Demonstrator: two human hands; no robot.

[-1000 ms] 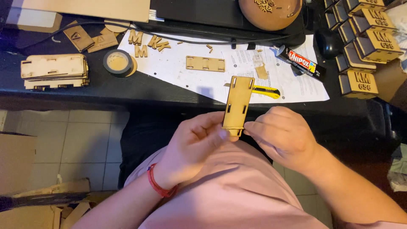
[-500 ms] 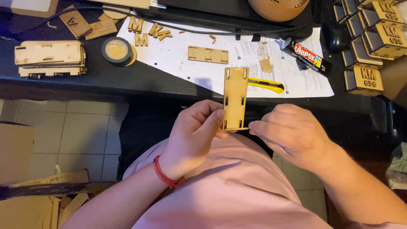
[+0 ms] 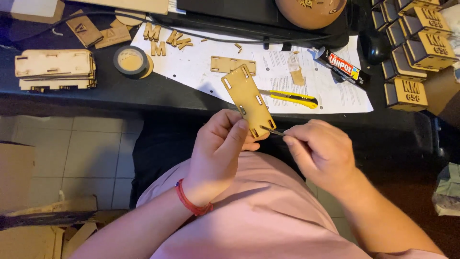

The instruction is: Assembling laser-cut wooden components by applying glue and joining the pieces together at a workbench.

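Observation:
My left hand [image 3: 218,151] grips the lower end of a thin slotted wooden panel [image 3: 247,100], which tilts up and to the left above my lap. My right hand [image 3: 322,151] pinches a thin dark metal tool [image 3: 271,130], and the tip of it touches the panel's lower edge near a slot. A red band circles my left wrist. Both hands are held in front of the black desk edge, over my pink shirt.
On the desk lie a yellow utility knife [image 3: 290,98], a glue tube [image 3: 342,67], a tape roll [image 3: 130,61], a stack of wooden panels [image 3: 53,71], wooden letters [image 3: 165,41], a flat wooden piece [image 3: 232,64] on paper, and small wooden boxes [image 3: 412,48] at right. Cardboard pieces [image 3: 28,211] lie on the floor left.
The panel has tilted from upright to leaning left. My right hand now holds a thin tool against the panel's lower edge; before, its fingers were at the panel's bottom.

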